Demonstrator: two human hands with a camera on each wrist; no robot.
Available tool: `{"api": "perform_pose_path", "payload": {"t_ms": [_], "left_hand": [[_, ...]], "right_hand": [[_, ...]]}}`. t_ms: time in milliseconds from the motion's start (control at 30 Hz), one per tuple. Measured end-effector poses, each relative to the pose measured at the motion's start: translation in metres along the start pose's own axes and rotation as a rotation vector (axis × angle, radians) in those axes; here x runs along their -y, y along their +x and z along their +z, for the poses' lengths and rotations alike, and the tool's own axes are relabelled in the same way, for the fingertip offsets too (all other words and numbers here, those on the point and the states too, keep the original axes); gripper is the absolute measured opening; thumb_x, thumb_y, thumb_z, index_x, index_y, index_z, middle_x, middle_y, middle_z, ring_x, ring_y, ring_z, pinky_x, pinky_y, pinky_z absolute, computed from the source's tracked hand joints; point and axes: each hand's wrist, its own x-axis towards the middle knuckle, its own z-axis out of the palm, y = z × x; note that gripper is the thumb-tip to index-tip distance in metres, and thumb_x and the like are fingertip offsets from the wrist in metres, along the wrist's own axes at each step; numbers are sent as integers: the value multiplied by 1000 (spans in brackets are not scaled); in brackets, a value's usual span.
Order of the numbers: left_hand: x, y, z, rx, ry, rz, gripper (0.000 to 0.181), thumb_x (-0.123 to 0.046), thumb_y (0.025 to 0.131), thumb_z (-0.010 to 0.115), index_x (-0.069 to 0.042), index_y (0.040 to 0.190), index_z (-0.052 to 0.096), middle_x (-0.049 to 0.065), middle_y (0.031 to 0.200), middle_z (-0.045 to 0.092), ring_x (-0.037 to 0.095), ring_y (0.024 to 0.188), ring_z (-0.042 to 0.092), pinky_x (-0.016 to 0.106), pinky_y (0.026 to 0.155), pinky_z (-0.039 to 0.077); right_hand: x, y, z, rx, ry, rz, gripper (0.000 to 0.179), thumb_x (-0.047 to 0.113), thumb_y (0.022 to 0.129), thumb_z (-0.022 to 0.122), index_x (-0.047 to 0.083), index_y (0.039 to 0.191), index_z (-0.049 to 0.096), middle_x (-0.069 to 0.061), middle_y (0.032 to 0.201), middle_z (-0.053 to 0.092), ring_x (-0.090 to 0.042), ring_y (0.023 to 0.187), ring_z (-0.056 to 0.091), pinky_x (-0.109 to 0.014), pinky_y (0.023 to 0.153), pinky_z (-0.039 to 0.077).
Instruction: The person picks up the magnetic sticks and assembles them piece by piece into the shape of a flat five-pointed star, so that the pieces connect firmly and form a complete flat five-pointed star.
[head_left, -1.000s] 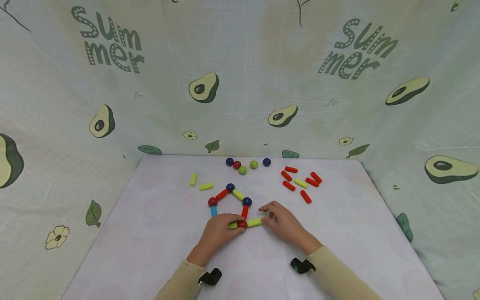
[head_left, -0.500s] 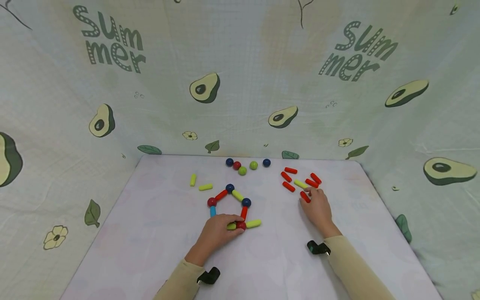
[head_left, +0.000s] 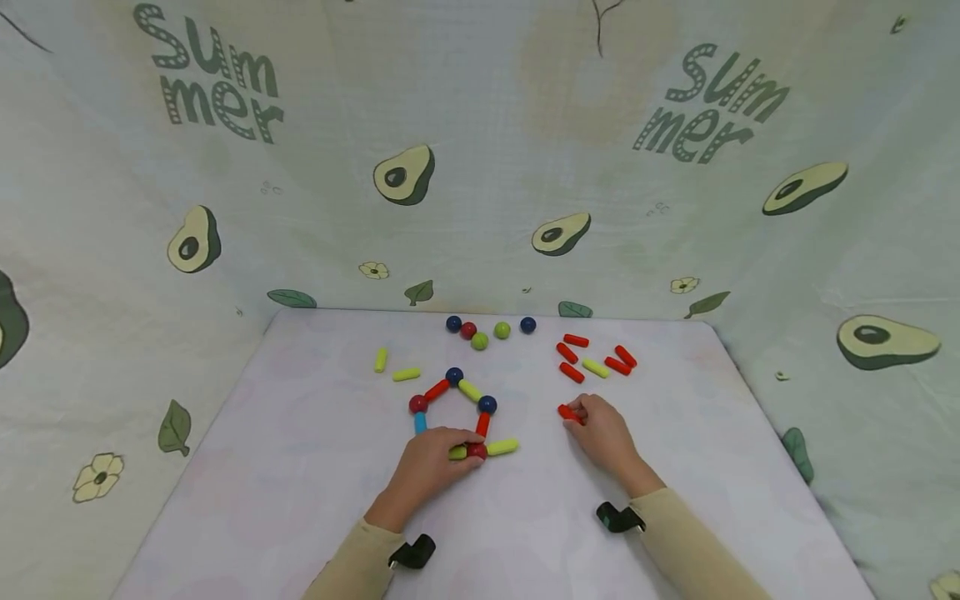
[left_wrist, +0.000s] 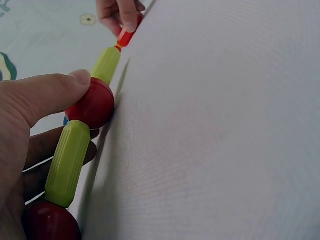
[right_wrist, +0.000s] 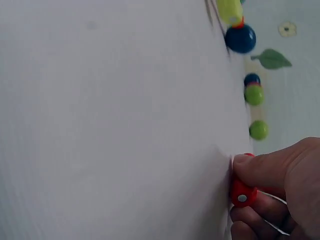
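My left hand (head_left: pixel 431 462) grips a red ball (left_wrist: pixel 95 107) at the near right corner of a ring of magnetic rods and balls. Thumb on one side, fingers behind it. A yellow-green rod (head_left: pixel 502 447) sticks out rightward from that ball; another (left_wrist: pixel 68 162) joins it to a second red ball (left_wrist: pixel 51 222), which the hand covers in the head view. Blue balls (head_left: pixel 487 405) and red rods (head_left: pixel 483 427) form other parts of the ring. To its right, my right hand (head_left: pixel 606 433) pinches a loose red rod (head_left: pixel 567 412), whose metal end shows in the right wrist view.
Several red rods (head_left: pixel 572 372) lie at the back right around a yellow-green rod (head_left: pixel 596 368). Loose blue, red and green balls (head_left: pixel 480 341) sit near the table's far edge. Two yellow-green rods (head_left: pixel 407 375) lie left of the ring. A printed cloth (head_left: pixel 480 167) hangs behind.
My right hand left the protruding yellow-green rod, reached to the red rods at the back right, took one and brought it partway back toward the ring. My left hand has stayed in place.
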Motion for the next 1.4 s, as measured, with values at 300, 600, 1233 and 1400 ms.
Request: {"api": "perform_pose_path", "payload": {"t_ms": [300, 600, 1233, 1400], "left_hand": [[1, -2, -2, -12, 13, 16, 35, -43, 90, 77, -32, 122, 74, -12, 113, 71, 13, 101, 64, 38, 88, 55], [-4, 0, -3, -18, 24, 50, 34, -43, 90, 77, -29, 121, 75, -12, 111, 72, 11, 99, 64, 36, 87, 55], [-1, -1, -3, -31, 6, 66, 34, -42, 91, 76, -27, 122, 75, -11, 114, 73, 12, 104, 67, 38, 90, 55], [-1, -1, -4, -36, 7, 64, 34, -42, 91, 76, -28, 122, 75, -12, 113, 73, 12, 103, 67, 37, 89, 55]], "right_hand": [[51, -3, 28, 104, 161, -83, 20, 22, 90, 80, 15, 107, 71, 6, 90, 64, -12, 81, 57, -29, 75, 52], [70, 4, 36, 189, 317, -81, 19, 24, 93, 76, 13, 108, 71, 6, 88, 67, -12, 79, 60, -29, 73, 52], [63, 17, 41, 135, 294, -42, 18, 31, 100, 66, 18, 112, 69, 5, 93, 64, -15, 85, 58, -32, 76, 51], [54, 30, 37, 104, 319, -11, 21, 30, 100, 66, 17, 116, 68, 2, 98, 65, -17, 91, 59, -32, 80, 53]]}}
